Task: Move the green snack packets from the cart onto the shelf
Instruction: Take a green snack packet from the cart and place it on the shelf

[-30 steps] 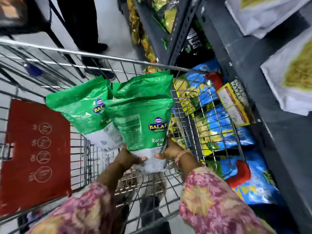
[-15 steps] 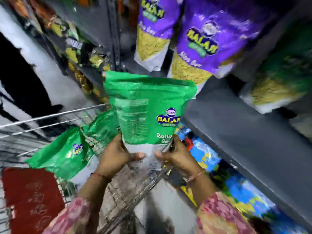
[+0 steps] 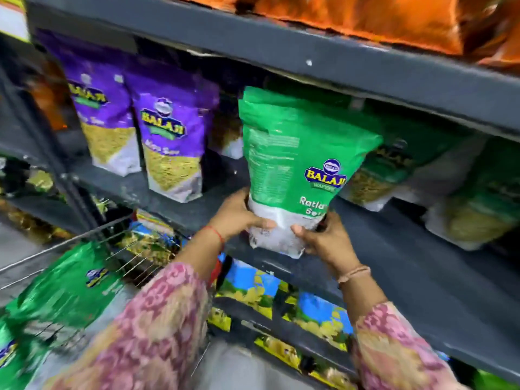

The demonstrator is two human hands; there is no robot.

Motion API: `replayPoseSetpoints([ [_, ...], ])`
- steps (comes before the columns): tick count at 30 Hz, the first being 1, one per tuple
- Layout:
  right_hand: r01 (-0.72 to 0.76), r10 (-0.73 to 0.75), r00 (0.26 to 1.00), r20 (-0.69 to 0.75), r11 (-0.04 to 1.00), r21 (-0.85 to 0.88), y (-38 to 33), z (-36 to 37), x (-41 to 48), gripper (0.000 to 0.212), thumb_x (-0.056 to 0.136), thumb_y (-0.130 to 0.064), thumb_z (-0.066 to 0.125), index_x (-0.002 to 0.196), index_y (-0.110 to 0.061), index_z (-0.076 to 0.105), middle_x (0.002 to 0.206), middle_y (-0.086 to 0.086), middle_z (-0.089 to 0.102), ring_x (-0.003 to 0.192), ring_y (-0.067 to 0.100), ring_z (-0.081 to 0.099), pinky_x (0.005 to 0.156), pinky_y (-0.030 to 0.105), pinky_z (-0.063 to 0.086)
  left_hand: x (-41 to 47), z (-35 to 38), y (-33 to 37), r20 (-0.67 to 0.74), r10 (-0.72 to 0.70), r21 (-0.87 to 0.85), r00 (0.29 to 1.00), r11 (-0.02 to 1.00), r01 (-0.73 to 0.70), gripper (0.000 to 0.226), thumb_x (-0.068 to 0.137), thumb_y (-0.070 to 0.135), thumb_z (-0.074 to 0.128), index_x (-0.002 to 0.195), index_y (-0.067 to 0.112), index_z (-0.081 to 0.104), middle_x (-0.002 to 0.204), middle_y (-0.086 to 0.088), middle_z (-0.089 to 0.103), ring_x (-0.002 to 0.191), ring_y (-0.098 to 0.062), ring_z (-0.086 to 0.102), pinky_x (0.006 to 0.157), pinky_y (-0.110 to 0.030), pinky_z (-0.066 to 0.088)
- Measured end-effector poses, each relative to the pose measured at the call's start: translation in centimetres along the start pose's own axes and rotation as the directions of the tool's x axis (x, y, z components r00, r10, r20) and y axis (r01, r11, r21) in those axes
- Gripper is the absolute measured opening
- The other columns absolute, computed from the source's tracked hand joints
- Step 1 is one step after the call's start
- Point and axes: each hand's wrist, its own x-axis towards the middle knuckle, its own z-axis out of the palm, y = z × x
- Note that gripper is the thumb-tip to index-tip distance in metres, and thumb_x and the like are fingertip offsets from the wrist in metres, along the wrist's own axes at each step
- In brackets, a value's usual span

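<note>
I hold a green snack packet (image 3: 295,164) upright by its white bottom, in front of the dark grey shelf (image 3: 394,249). My left hand (image 3: 239,215) grips its lower left corner and my right hand (image 3: 323,237) grips its lower right. The packet's base hangs just above the shelf's front edge. More green packets (image 3: 394,167) stand on the shelf right behind and to the right of it. At the lower left another green packet (image 3: 70,285) lies in the wire cart (image 3: 118,232), blurred.
Purple snack packets (image 3: 168,142) stand on the same shelf to the left, with a gap between them and the held packet. Orange packets (image 3: 365,18) fill the shelf above. Blue and yellow packets (image 3: 253,291) sit on the lower shelf beneath my arms.
Both hands have lifted the green packet up out of the cart and to the right, to the shelf level. My view has swung from the cart to the shelf.
</note>
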Motion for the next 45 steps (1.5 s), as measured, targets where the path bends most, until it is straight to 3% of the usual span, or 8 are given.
replayPoseSetpoints([
  [10, -0.051, 0.052, 0.965, -0.257, 0.999, 0.009, 3.2, -2.9, 3.9, 0.054, 0.064, -0.002, 0.077, 0.110, 0.006, 0.049, 0.115, 0.025, 0.061, 0.105, 0.038, 0.059, 0.092, 0.057, 0.047, 8.3, 4.3, -0.5, 0.220, 0.027, -0.032, 0.975, 0.999, -0.021, 0.066, 0.062, -0.019, 0.068, 0.121, 0.002, 0.048, 0.129, -0.023, 0.055, 0.107, -0.020, 0.052, 0.086, -0.028, 0.051],
  [14, -0.035, 0.052, 0.962, -0.268, 0.997, 0.069, 3.6, -2.8, 4.2, 0.057, 0.066, 0.003, 0.075, 0.114, 0.007, 0.043, 0.119, 0.027, 0.058, 0.108, 0.039, 0.057, 0.095, 0.056, 0.046, 8.9, 4.4, -1.5, 0.214, 0.007, -0.094, 0.977, 0.996, 0.013, 0.068, 0.064, -0.019, 0.067, 0.124, 0.003, 0.043, 0.133, -0.024, 0.051, 0.112, -0.024, 0.051, 0.103, -0.046, 0.042],
  [19, 0.033, -0.131, 0.784, -0.608, 0.985, -0.169, 4.8, 0.6, 0.4, 0.062, 0.055, -0.015, 0.084, 0.102, 0.000, 0.046, 0.101, 0.010, 0.046, 0.094, 0.025, 0.046, 0.088, 0.038, 0.040, 7.6, 5.1, -2.4, 0.140, -0.002, -0.133, 0.990, 0.991, 0.021, 0.069, 0.064, -0.010, 0.072, 0.124, 0.009, 0.042, 0.126, -0.016, 0.056, 0.107, -0.021, 0.052, 0.098, -0.039, 0.044],
  [25, 0.001, -0.128, 0.804, -0.581, 0.977, -0.215, 6.1, 5.1, -0.7, 0.054, 0.066, -0.003, 0.069, 0.113, 0.005, 0.042, 0.115, 0.023, 0.041, 0.104, 0.035, 0.046, 0.092, 0.038, 0.041, 2.9, 9.1, -2.4, -0.246, 0.090, 0.014, 0.965, 0.996, -0.089, 0.067, 0.052, 0.023, 0.085, 0.090, 0.017, 0.031, 0.090, 0.003, 0.055, 0.081, -0.017, 0.053, 0.055, -0.013, 0.037],
  [30, -0.086, -0.070, 0.827, -0.558, 0.965, -0.248, 6.8, 4.8, -0.2, 0.047, 0.084, -0.039, 0.048, 0.126, -0.023, 0.037, 0.127, 0.008, 0.046, 0.108, 0.023, 0.050, 0.089, 0.029, 0.041, -0.9, 11.8, -3.2, -0.350, 0.128, 0.099, 0.928, 0.990, -0.099, 0.072, 0.055, 0.051, 0.076, 0.104, 0.011, 0.039, 0.112, -0.008, 0.061, 0.099, -0.022, 0.059, 0.081, -0.034, 0.050],
  [36, -0.005, 0.014, 0.878, -0.478, 1.000, 0.021, 7.3, 1.2, 0.5, 0.062, 0.054, -0.011, 0.084, 0.105, -0.012, 0.049, 0.097, 0.002, 0.062, 0.088, 0.020, 0.059, 0.078, 0.011, 0.046, 0.6, 9.2, -3.9, -0.396, 0.051, -0.277, 0.917, 0.945, -0.172, 0.015, 0.081, 0.038, 0.043, 0.084, 0.024, 0.045, 0.088, -0.002, 0.054, 0.080, -0.011, 0.055, 0.081, -0.015, 0.045],
  [40, -0.044, 0.077, 0.962, -0.261, 0.990, 0.131, 6.6, -2.1, 1.5, 0.050, 0.060, 0.017, 0.070, 0.105, 0.008, 0.050, 0.116, 0.035, 0.057, 0.092, 0.028, 0.059, 0.080, 0.029, 0.052, 5.2, 6.0, -5.1, -0.235, -0.115, -0.272, 0.965, 0.961, 0.048, 0.047, 0.095, 0.019, 0.036, 0.140, 0.008, 0.023, 0.146, -0.015, 0.032, 0.135, -0.025, 0.032, 0.114, -0.035, 0.024],
  [45, -0.051, 0.048, 0.993, -0.112, 0.998, -0.023, 6.0, -4.0, 2.6, 0.043, 0.071, 0.020, 0.058, 0.113, 0.016, 0.048, 0.121, 0.042, 0.049, 0.079, 0.005, 0.059, 0.069, 0.011, 0.048, 6.9, 5.8, -6.0, 0.082, -0.011, -0.140, 0.997, 0.990, 0.023, 0.062, 0.080, -0.016, 0.040, 0.137, -0.009, 0.016, 0.134, -0.022, 0.043, 0.108, -0.020, 0.041, 0.075, -0.010, 0.041],
])
